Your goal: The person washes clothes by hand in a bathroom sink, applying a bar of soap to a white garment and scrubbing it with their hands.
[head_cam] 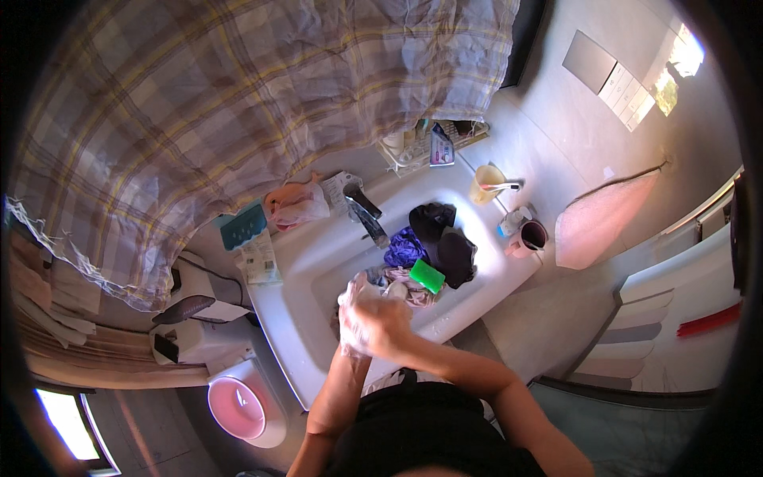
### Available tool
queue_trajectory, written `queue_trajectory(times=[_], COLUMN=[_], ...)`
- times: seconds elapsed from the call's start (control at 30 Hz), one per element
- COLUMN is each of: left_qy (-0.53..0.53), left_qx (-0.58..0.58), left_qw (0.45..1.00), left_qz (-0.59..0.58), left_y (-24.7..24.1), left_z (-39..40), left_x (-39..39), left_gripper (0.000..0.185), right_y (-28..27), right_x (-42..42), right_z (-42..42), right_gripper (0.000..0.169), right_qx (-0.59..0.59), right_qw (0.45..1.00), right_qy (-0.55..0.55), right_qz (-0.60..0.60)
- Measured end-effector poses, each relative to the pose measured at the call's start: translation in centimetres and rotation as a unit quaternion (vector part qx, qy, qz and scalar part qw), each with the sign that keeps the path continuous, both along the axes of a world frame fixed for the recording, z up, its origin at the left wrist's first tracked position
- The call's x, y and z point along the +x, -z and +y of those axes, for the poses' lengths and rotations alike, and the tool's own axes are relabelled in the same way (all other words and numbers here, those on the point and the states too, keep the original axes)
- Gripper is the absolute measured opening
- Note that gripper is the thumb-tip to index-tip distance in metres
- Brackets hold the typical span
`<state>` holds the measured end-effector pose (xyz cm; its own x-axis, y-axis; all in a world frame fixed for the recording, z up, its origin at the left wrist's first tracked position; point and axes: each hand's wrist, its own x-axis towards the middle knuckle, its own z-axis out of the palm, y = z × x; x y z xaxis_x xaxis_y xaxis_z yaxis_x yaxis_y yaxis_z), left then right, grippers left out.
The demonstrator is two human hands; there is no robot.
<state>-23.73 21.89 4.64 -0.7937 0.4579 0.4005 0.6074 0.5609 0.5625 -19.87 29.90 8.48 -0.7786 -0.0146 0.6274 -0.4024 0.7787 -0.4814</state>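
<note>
My left hand (353, 316), coated in white lather, is pressed together with my right hand (384, 325) over the near side of a white washbasin (304, 292). Whether cloth is gripped between them is hidden by the foam and fingers. Just beyond my fingers lies a pinkish cloth (426, 296), with a bright green bar or sponge (427, 275) resting on it. Further back in the basin are a purple crumpled garment (406, 247) and dark garments (456, 256). The dark faucet (368, 220) reaches over the basin from its back edge.
On the right rim stand a yellow cup (487, 183) with a toothbrush, a small bottle (514, 222) and a pink mug (527, 238). A plaid curtain (238, 89) hangs behind. A pink basin (236, 407) sits on the toilet at left; a pink towel (602, 217) hangs right.
</note>
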Motion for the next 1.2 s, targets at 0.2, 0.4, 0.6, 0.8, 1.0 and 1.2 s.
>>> queue_trajectory(times=[0.2,0.4,0.6,0.8,1.0,1.2], left_qy=[0.030,-0.037,0.016,-0.003,-0.091,0.011], left_qx=[0.357,0.205,0.489,0.529,0.480,0.244], left_qw=[0.875,0.927,0.660,0.661,0.640,0.933], left_qz=[-0.325,-0.311,-0.570,-0.532,-0.593,-0.263], left_y=[-1.6,0.2,-4.3,-3.5,-2.9,6.3], left_z=[1.2,0.3,1.9,0.9,0.5,-0.1], left_x=[1.0,-0.5,1.3,0.4,-0.9,-0.6], left_gripper=[0.032,0.027,0.034,0.022,0.030,0.038], right_y=[-1.3,1.9,-2.1,-2.4,-4.1,-1.8], right_x=[-3.0,0.2,-3.9,-2.6,0.0,-0.3], right_z=[3.5,-1.7,5.7,5.9,-0.7,-0.9], right_gripper=[0.016,0.016,0.020,0.026,0.015,0.014], right_qx=[-0.065,0.016,-0.413,-0.586,0.104,0.026], right_qw=[0.997,0.996,0.897,0.778,0.930,0.996], right_qy=[0.037,-0.008,-0.020,-0.021,-0.028,0.077], right_qz=[-0.036,0.089,-0.156,-0.225,-0.351,-0.037])
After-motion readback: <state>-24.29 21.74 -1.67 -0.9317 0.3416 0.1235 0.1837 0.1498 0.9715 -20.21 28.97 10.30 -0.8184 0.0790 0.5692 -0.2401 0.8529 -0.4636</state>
